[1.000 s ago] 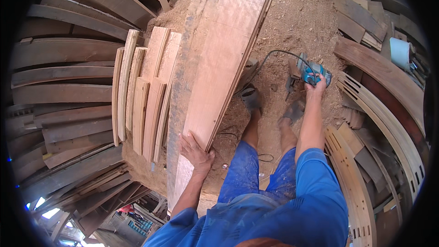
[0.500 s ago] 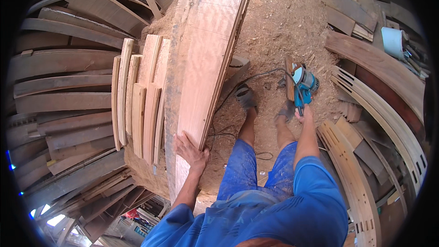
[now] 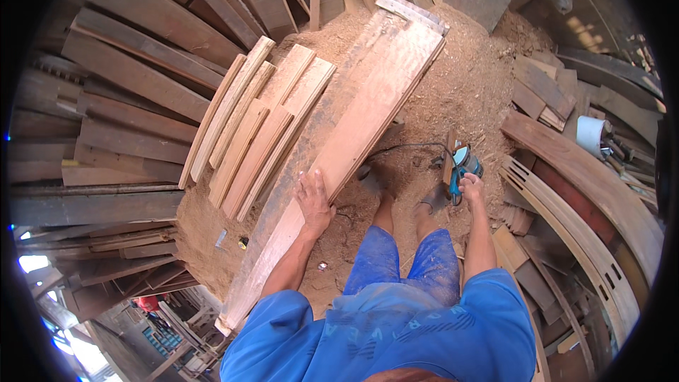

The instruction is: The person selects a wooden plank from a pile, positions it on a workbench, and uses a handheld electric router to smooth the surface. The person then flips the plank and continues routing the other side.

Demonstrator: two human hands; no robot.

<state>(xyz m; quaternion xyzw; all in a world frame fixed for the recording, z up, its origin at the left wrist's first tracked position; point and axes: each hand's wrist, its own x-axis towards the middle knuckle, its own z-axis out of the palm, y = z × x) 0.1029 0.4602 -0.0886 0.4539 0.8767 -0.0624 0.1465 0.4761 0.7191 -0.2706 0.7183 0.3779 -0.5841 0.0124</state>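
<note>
A long pale reddish plank point(image 3: 368, 110) lies slanting away from me on a worn wooden bench point(image 3: 293, 148). My left hand point(image 3: 315, 201) rests on its nearer half, palm down with the fingers stretched out, holding nothing. Low beside my right leg, my right hand point(image 3: 472, 187) is closed around the handle of a teal corded power tool point(image 3: 467, 160). A brown wooden piece point(image 3: 448, 155) runs along the tool's left side. The tool's exact kind and its underside are hard to make out. Its black cord point(image 3: 407, 146) arches left toward the bench.
Several short grooved boards point(image 3: 258, 159) lie left of the plank. Dark planks point(image 3: 131, 95) are stacked along the left. Curved and slotted timbers point(image 3: 566, 201) line the right, near a pale bucket point(image 3: 589, 134). Sawdust point(image 3: 467, 78) covers the ground around my feet.
The view has turned, so the bench and plank now slant to the upper right. My left hand stays flat on the plank; my right hand still holds the power tool low.
</note>
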